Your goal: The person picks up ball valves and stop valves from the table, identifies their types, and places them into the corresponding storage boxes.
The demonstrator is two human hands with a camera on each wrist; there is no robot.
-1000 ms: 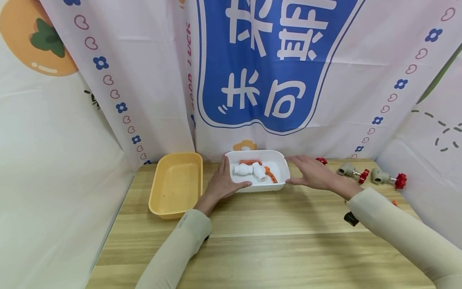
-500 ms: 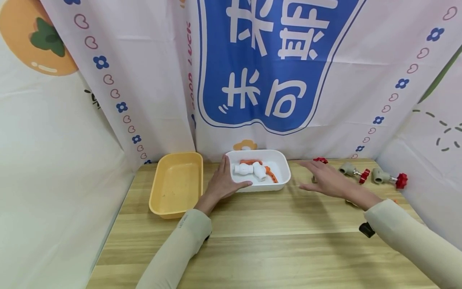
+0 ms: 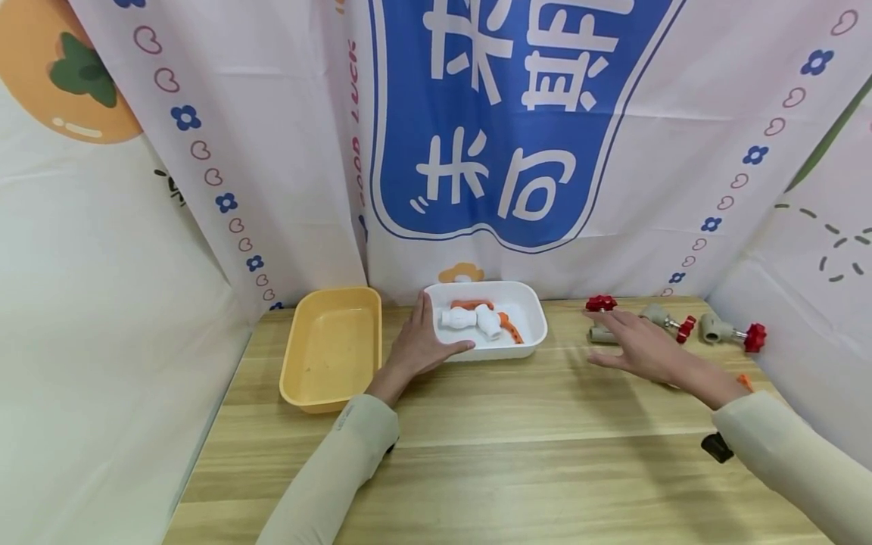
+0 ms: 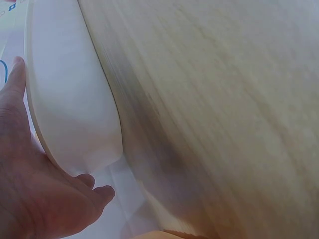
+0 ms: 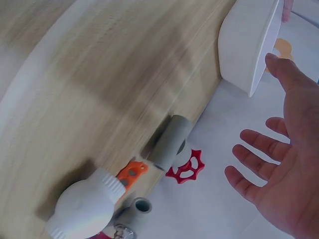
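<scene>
My left hand [image 3: 417,344] holds the left end of a white plastic tray [image 3: 534,333], its thumb along the front side and its fingers at the end wall. Inside the tray lie two white ball valves [image 3: 488,322] with orange lever handles [image 3: 509,328]. Spread and holding nothing, my right hand [image 3: 636,344] hovers beside a grey pipe valve [image 5: 172,142] with a red handwheel [image 5: 188,169]. In the right wrist view its fingers are apart from that valve. In the left wrist view, the left hand [image 4: 40,184] touches the tray's rim and end.
A yellow tray [image 3: 331,352] stands left of the white one. Two more grey valves [image 3: 715,330] with red handwheels lie at the back right. Nearer the right arm is another white ball valve [image 5: 84,206] with an orange handle. A printed cloth [image 3: 306,189] hangs behind the wooden table [image 3: 477,454].
My right hand has let go of the white tray's right end and moved right, over to the nearest red-wheeled valve. The left hand stays at the tray, which has not visibly shifted.
</scene>
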